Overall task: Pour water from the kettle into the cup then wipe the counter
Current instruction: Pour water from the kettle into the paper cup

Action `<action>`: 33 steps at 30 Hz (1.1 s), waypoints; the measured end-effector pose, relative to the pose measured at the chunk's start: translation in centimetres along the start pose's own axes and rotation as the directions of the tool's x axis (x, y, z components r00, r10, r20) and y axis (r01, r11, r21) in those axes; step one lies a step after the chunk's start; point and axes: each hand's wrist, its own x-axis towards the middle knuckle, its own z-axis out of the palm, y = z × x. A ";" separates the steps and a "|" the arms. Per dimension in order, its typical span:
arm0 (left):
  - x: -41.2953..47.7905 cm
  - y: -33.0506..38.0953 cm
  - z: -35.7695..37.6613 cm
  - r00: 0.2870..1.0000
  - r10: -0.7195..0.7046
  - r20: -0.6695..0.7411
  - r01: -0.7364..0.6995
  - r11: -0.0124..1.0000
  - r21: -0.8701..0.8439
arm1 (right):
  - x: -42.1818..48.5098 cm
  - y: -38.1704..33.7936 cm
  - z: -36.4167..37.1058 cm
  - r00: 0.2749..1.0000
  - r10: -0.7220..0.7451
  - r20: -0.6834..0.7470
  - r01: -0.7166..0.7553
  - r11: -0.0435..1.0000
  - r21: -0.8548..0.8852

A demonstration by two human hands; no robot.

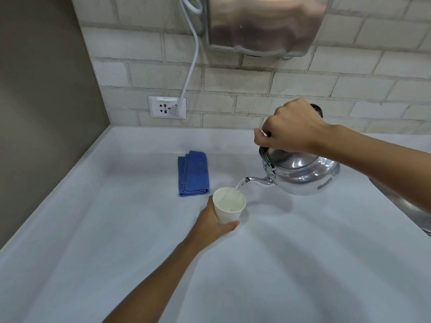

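Observation:
A shiny metal kettle [303,173] hangs tilted above the white counter [116,229], its spout pointing left. My right hand [289,127] grips its dark handle from above. A clear stream of water runs from the spout into a white paper cup [228,206], which holds some water. My left hand [210,222] wraps around the cup from the left and below, keeping it upright on the counter. A folded blue cloth [193,173] lies flat just behind and left of the cup.
A wall socket [167,107] with a white cable plugged in sits on the tiled back wall. A steel hand dryer [263,22] hangs above. A metal sink rim [405,203] shows at the right edge. A brown wall closes the left side.

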 end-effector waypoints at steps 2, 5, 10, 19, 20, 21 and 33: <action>0.0 0.0 0.0 1.000 0.001 0.001 -0.001 1.000 -0.002 | 0.0 0.1 0.0 1.000 0.002 -0.006 -0.002 1.000 -0.001; 0.0 0.1 0.0 1.000 0.007 0.004 -0.007 1.000 -0.007 | 0.0 0.2 0.0 1.000 0.000 -0.005 0.000 1.000 -0.016; -0.1 0.1 -0.1 1.000 0.010 0.004 -0.010 1.000 -0.010 | 0.0 0.1 0.1 1.000 -0.002 -0.005 0.002 1.000 -0.010; -0.1 0.3 -0.2 1.000 0.006 0.000 -0.006 1.000 -0.011 | -0.1 0.0 0.2 1.000 -0.012 -0.013 0.012 1.000 -0.007; -0.1 0.3 -0.2 1.000 0.006 0.001 -0.006 1.000 -0.013 | -0.1 0.0 0.2 1.000 -0.012 -0.014 0.012 1.000 -0.007; -0.2 0.3 -0.2 1.000 0.007 0.001 -0.007 1.000 -0.015 | 0.0 0.1 0.2 1.000 -0.011 -0.016 0.011 1.000 -0.008; -0.1 0.1 -0.2 1.000 0.010 -0.001 -0.010 1.000 -0.009 | 0.0 -0.1 0.1 1.000 -0.015 -0.028 0.015 1.000 -0.001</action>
